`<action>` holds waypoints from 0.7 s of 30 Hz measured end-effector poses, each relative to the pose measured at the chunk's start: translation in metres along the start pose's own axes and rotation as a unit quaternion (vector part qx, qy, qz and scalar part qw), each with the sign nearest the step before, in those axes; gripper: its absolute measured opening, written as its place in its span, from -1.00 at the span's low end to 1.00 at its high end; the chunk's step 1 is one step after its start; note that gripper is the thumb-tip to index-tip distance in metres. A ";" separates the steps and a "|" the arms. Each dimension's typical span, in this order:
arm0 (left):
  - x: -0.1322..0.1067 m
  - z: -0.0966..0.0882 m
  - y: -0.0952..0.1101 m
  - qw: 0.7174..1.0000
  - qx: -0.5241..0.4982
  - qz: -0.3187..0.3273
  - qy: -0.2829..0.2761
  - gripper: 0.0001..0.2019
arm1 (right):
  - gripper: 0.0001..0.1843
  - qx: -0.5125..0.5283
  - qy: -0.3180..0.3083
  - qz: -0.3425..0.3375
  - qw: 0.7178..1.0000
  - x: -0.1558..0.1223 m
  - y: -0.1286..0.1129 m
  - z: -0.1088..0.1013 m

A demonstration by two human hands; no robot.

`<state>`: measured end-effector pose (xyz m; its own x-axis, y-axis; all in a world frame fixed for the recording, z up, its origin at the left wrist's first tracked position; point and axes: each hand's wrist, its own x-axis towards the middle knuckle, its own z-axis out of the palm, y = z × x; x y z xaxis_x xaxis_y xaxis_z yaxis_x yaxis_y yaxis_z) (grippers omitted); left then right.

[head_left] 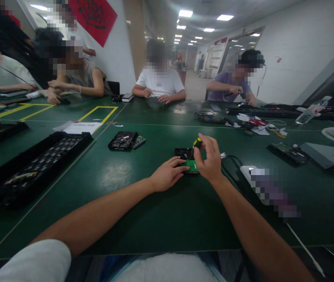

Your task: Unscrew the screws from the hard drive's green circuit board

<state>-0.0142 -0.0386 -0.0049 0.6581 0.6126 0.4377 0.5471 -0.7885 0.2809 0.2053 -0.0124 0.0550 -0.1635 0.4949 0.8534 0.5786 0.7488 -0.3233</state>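
On the green table in front of me lies a small black device with a green circuit board (193,167) facing up. Its black part (184,152) is at the far side. The stretched fingers of my left hand (168,172) rest on the device's left side and over the board. Above its right side, my right hand (210,158) pinches a yellow and black screwdriver (197,143) by the handle. The screwdriver stands tilted; its tip is hidden behind my hand, so I cannot tell whether it touches a screw.
A similar black drive (122,140) with a loose circuit board (139,141) lies to the left. Further left is a long black tray (38,168). At right are a white power strip (253,182), a black device (288,152) and a grey box (328,156). People sit across the table.
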 end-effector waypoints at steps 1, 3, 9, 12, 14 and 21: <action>0.000 0.000 0.000 1.000 -0.002 0.001 0.001 -0.60 | -0.46 0.003 0.001 0.000 1.000 0.000 0.000 0.000; 0.000 0.000 0.000 1.000 -0.005 0.000 0.004 -0.60 | -0.46 0.000 0.007 0.002 1.000 0.000 0.000 0.000; 0.000 0.000 0.000 1.000 -0.003 -0.002 -0.001 -0.60 | -0.43 -0.017 0.003 0.001 1.000 0.000 0.002 0.001; 0.000 0.000 -0.001 1.000 -0.001 0.001 -0.005 -0.60 | -0.40 -0.003 -0.010 0.004 1.000 -0.001 0.004 0.002; 0.000 0.000 -0.001 1.000 -0.001 0.002 -0.004 -0.60 | -0.40 -0.002 -0.008 0.011 1.000 -0.001 0.004 0.002; 0.000 -0.001 0.000 1.000 -0.003 -0.002 -0.005 -0.60 | -0.47 -0.012 -0.006 -0.002 1.000 0.001 0.000 0.000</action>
<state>-0.0152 -0.0388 -0.0039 0.6613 0.6159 0.4282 0.5465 -0.7866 0.2874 0.2053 -0.0117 0.0556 -0.1750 0.4969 0.8500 0.5975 0.7398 -0.3094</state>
